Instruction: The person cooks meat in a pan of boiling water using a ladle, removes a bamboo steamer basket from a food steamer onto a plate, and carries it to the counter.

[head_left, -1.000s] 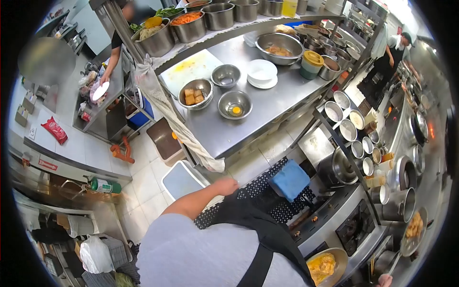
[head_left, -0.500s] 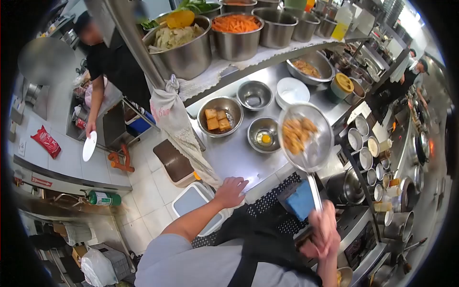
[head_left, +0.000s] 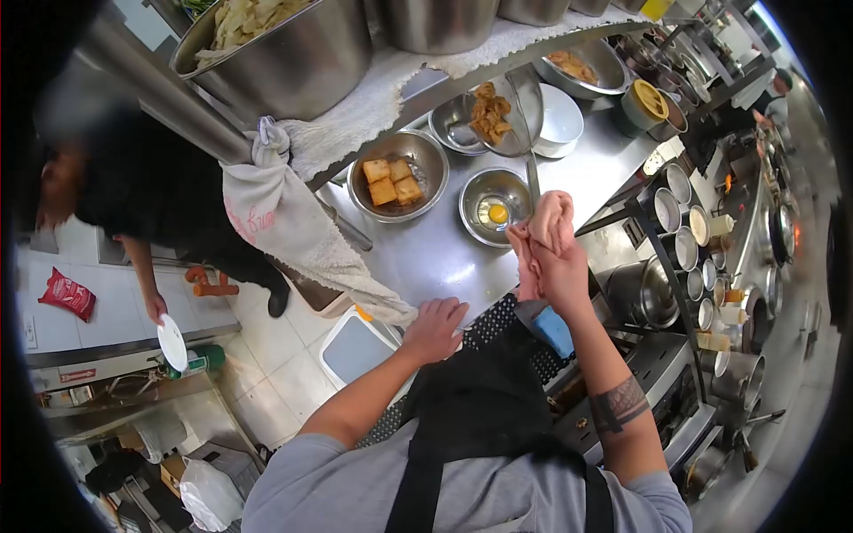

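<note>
My right hand is closed round the handle of a mesh strainer, with a pink cloth bunched in the same grip. The strainer is tilted, and golden-brown fried pieces show at its left side, over a steel bowl. Nearer to me, another steel bowl holds a raw egg. To the left, a third steel bowl holds several browned cubes. My left hand lies with fingers extended on the counter's front edge, touching the end of a white towel.
Large steel pots line the shelf above the counter. White bowls stand behind the strainer. At left, a person holds a white plate. A lidded bin sits below; stacked pots stand at right.
My right hand has moved up and forward, carrying the strainer from my right to over the rear steel bowl and tilting it. The person at left has come closer. My left hand stays at the edge.
</note>
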A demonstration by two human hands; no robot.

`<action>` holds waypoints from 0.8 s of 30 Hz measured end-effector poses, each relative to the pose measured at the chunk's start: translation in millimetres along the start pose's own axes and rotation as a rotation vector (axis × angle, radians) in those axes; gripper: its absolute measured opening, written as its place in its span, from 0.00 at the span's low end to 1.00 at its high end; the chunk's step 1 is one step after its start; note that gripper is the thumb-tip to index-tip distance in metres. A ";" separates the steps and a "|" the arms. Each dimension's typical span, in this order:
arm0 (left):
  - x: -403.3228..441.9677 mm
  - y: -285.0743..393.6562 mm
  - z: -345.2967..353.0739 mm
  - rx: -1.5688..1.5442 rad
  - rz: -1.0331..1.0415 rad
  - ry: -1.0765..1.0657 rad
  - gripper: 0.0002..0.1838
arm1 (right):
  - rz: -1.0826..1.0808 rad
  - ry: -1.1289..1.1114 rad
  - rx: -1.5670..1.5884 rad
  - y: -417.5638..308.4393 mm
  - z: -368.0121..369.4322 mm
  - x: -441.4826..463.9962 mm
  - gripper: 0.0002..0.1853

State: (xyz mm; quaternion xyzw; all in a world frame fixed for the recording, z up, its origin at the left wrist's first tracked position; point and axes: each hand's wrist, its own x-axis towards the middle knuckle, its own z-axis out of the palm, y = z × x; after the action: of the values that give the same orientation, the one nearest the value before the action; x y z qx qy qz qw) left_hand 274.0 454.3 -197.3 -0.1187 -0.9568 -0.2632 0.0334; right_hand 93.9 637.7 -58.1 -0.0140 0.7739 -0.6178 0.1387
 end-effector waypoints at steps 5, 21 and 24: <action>-0.4 -3.0 1.7 -0.014 0.001 -0.003 0.33 | 0.020 -0.015 -0.142 -35.4 25.1 -0.9 0.12; -0.4 3.8 9.8 0.008 -0.024 -0.041 0.34 | 0.056 -0.030 0.677 -8.4 -17.1 -31.5 0.36; 2.4 8.9 9.3 0.031 -0.007 -0.031 0.34 | 0.132 0.028 0.989 -12.6 -61.7 -84.2 0.32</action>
State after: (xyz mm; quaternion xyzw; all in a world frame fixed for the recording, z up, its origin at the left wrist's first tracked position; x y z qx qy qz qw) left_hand 273.9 466.9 -200.6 -0.1189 -0.9616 -0.2465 0.0197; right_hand 158.6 709.7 -17.2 0.1105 0.3891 -0.9009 0.1571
